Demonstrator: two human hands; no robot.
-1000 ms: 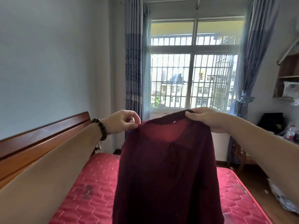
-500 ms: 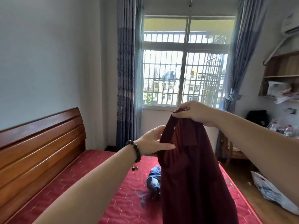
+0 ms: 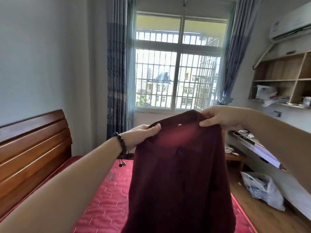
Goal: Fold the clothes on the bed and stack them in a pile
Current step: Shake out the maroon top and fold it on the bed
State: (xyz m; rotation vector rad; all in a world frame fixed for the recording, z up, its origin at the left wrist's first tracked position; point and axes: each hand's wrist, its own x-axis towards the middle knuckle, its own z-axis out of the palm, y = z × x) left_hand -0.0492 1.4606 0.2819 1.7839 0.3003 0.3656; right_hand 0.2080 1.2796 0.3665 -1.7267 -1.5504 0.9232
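Note:
A dark maroon shirt [image 3: 178, 174] hangs in the air above the bed, spread flat towards me, with a small white label near its collar. My left hand [image 3: 143, 134] pinches the shirt's left shoulder, a bead bracelet on that wrist. My right hand [image 3: 217, 119] grips the right shoulder a little higher. The shirt's lower part runs out of view at the bottom. It hides the middle of the red quilted mattress [image 3: 104, 206] and any other clothes there.
A wooden headboard [image 3: 32, 148] stands along the left. The barred window [image 3: 175, 78] with blue curtains is straight ahead. At the right are wall shelves [image 3: 282, 81], a low bench [image 3: 257, 148] and a plastic bag [image 3: 262, 189] on the wooden floor.
My left hand has moved from the shirt's edge up to its left shoulder, and the bunched shirt is spread open again. The blue garment on the mattress is now hidden behind it.

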